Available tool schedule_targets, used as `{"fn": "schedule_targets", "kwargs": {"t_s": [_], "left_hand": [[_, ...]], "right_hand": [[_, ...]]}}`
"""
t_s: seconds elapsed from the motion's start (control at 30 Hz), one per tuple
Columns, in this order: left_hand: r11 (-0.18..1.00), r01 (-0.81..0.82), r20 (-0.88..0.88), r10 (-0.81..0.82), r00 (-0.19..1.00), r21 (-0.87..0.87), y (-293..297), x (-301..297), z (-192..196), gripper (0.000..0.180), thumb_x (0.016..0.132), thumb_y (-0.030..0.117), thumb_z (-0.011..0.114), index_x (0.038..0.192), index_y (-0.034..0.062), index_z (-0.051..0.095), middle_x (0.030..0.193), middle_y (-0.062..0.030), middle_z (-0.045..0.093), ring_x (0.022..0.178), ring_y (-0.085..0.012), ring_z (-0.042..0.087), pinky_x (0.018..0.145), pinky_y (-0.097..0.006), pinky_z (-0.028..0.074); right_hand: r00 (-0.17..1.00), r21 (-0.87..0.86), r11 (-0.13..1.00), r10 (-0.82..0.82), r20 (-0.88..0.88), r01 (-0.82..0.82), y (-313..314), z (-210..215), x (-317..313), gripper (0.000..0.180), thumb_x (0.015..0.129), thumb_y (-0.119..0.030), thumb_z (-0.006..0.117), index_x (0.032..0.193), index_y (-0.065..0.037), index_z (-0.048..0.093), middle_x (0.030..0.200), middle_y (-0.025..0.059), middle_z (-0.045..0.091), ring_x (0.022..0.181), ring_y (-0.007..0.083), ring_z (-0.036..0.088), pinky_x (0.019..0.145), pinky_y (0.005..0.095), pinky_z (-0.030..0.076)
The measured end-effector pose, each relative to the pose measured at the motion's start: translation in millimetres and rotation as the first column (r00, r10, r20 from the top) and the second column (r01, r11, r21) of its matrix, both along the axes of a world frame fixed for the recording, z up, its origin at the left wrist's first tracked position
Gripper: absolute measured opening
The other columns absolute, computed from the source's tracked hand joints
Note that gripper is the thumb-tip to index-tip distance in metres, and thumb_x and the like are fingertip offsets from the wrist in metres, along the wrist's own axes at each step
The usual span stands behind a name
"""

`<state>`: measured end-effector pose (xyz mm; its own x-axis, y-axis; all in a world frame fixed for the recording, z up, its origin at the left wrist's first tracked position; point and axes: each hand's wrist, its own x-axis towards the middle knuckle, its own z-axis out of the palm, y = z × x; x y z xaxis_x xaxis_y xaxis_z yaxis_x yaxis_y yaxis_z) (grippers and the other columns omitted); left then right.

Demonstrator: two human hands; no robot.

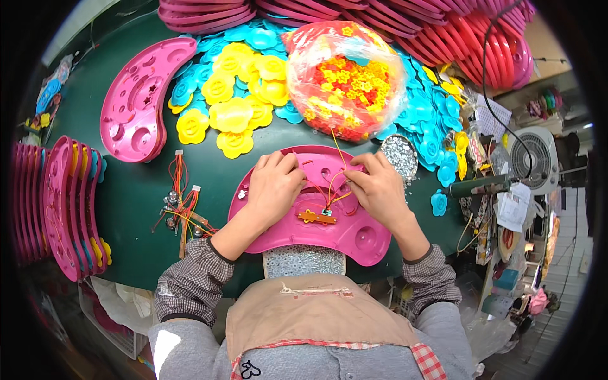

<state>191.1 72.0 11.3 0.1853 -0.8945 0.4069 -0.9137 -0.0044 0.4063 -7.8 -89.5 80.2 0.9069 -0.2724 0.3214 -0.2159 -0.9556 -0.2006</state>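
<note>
A pink curved plastic shell lies on the green table in front of me, open side up. My left hand rests on its left half, fingers pressing near red wires. My right hand pinches red and orange wires over the shell's middle. A small orange circuit board sits in the shell below both hands, with the wires running to it.
A second pink shell lies at the left. Yellow flower pieces and blue flower pieces are heaped behind. A clear bag of small orange and yellow flowers, a screw dish, spare wire harnesses, stacked shells, a fan.
</note>
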Motion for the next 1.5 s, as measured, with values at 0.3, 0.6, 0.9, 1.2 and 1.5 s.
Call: {"fn": "schedule_targets", "kwargs": {"t_s": [0.3,0.6,0.9,1.2,1.5], "left_hand": [[0.977,0.067,0.214,-0.110,0.971,0.201,3.6,1.3,24.9,0.016,0.085,0.019,0.075,0.098,0.0120,0.080,0.103,-0.0041,0.065,0.106,-0.0261,0.060,0.097,-0.042,0.047],[0.951,0.308,0.021,-0.308,0.951,-0.037,-45.3,-5.1,37.7,0.037,0.080,0.004,0.068,0.115,0.0117,0.076,0.121,-0.0068,0.066,0.114,-0.0276,0.060,0.093,-0.042,0.051],[0.901,0.336,0.197,-0.289,0.937,-0.274,-82.1,-5.5,45.0,0.018,0.085,0.016,0.074,0.094,0.0075,0.061,0.099,-0.0113,0.062,0.098,-0.0306,0.063,0.100,-0.046,0.051],[0.992,0.126,-0.212,-0.116,0.970,0.030,82.1,-27.6,25.1,0.026,0.087,0.007,0.076,0.111,0.0033,0.067,0.076,-0.0084,0.058,0.074,-0.0293,0.061,0.079,-0.043,0.049],[1.000,-0.020,-0.176,0.017,0.984,-0.017,117.3,-35.3,20.9,0.040,0.083,0.013,0.081,0.122,0.0082,0.075,0.093,-0.0083,0.065,0.090,-0.0262,0.064,0.091,-0.046,0.050]], "right_hand": [[0.978,0.131,0.988,-0.060,-0.199,0.088,12.7,-13.5,-7.7,0.019,0.091,-0.023,0.077,0.104,-0.009,0.077,0.088,0.0077,0.069,0.075,0.0283,0.072,0.064,0.0425,0.055],[0.998,0.299,0.954,0.043,-0.047,-0.027,6.7,8.7,-32.6,0.022,0.092,-0.015,0.074,0.113,-0.007,0.075,0.094,0.0109,0.072,0.083,0.0322,0.072,0.071,0.0443,0.058],[0.975,0.179,0.964,-0.176,-0.134,0.198,8.7,2.5,-41.2,0.016,0.085,-0.009,0.078,0.099,-0.005,0.074,0.098,0.0104,0.061,0.087,0.0312,0.067,0.072,0.0443,0.057],[0.982,0.344,0.927,-0.179,0.054,0.150,25.2,-21.8,-24.8,0.015,0.084,-0.004,0.076,0.096,-0.007,0.067,0.083,0.0081,0.069,0.083,0.0288,0.072,0.067,0.0407,0.056],[0.953,0.052,0.992,-0.094,-0.288,0.114,34.9,-31.0,-29.9,0.031,0.092,-0.010,0.064,0.123,-0.012,0.063,0.096,0.0085,0.075,0.069,0.0289,0.073,0.054,0.0417,0.053]]}}
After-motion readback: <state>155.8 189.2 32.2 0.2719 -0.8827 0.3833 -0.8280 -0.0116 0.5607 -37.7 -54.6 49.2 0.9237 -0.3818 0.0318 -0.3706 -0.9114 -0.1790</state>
